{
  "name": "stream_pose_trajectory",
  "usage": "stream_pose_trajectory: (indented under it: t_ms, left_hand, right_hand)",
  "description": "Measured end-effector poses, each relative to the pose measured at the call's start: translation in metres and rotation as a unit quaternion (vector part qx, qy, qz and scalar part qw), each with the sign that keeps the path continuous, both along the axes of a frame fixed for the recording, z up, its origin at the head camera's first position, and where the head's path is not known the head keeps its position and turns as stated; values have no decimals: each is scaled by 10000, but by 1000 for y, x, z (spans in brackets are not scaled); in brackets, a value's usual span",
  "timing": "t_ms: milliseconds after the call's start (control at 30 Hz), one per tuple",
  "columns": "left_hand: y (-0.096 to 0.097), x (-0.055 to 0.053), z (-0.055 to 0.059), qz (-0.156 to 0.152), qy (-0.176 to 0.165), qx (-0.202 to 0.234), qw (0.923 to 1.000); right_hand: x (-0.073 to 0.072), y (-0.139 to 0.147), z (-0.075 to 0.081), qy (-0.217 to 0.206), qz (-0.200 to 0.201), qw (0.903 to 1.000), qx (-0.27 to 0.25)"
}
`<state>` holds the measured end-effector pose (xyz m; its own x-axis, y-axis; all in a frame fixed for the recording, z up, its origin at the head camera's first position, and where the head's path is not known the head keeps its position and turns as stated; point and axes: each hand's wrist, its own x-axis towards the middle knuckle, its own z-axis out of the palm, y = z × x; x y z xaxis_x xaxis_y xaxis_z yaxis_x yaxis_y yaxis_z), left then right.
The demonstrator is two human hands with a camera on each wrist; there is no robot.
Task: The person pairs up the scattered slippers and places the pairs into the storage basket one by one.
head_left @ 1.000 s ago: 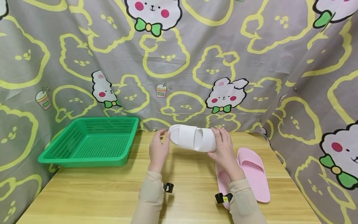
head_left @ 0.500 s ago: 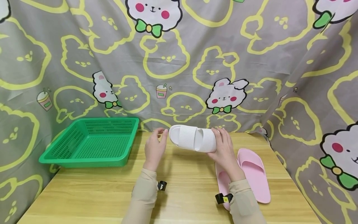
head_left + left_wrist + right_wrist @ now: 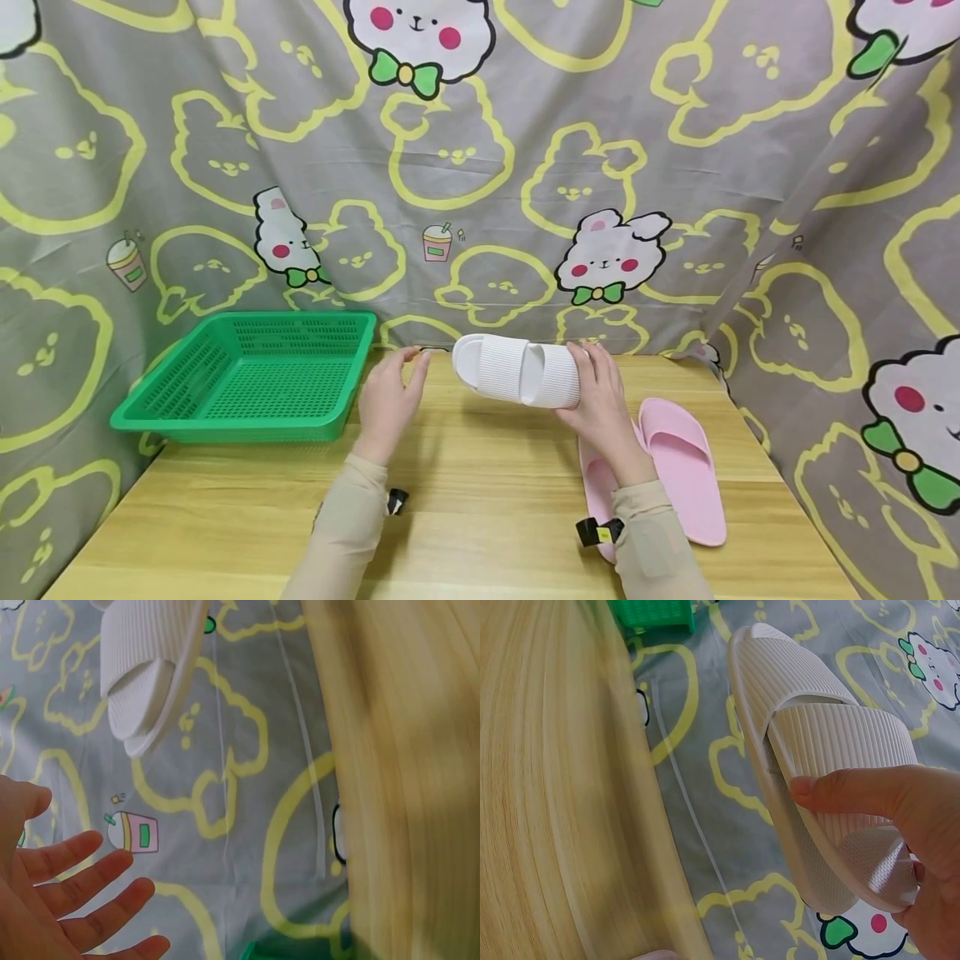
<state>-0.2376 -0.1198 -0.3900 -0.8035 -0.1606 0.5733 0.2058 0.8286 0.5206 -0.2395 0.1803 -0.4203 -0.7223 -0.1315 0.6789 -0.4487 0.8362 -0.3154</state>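
Head view: the right hand [image 3: 600, 408] pinches white, foam-looking slippers [image 3: 531, 373] above the pale wooden counter [image 3: 480, 508] — probably light and springy, best held across the ribbed straps [image 3: 501, 367] — the left hand [image 3: 386, 408] spread.

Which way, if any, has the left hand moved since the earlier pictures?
Yes: in the head view, the left hand moved left, towards the green basket.

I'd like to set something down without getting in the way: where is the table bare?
The widest bare patch of table lies between the left sleeve and the pink slippers. Another is near left, between the basket and that sleeve. The right is crowded: the right sleeve crosses over the pink slippers, and the right hand holds the white slippers.
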Motion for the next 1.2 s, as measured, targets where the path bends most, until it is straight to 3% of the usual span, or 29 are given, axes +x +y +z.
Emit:
stream_pose_trajectory:
  t_ms: [367,500,700,867,1200]
  left_hand:
    - [-32,12,0,-99,460,-905,9948]
    - [-46,19,2,-148,488,-1146,9921]
    - [-74,27,0,-469,313,-1530,9866]
    - [-99,31,1,-677,-50,-1902,9794]
    - [-140,41,0,-667,-509,-2020,9758]
  right_hand:
    - [2,-4,0,-80,39,10000,-10]
    - [2,-5,0,-100,37,9999,-17]
    - [1,-5,0,-46,43,10000,8]
    - [3,-3,0,-67,25,10000,-7]
    - [2,-4,0,-51,46,10000,15]
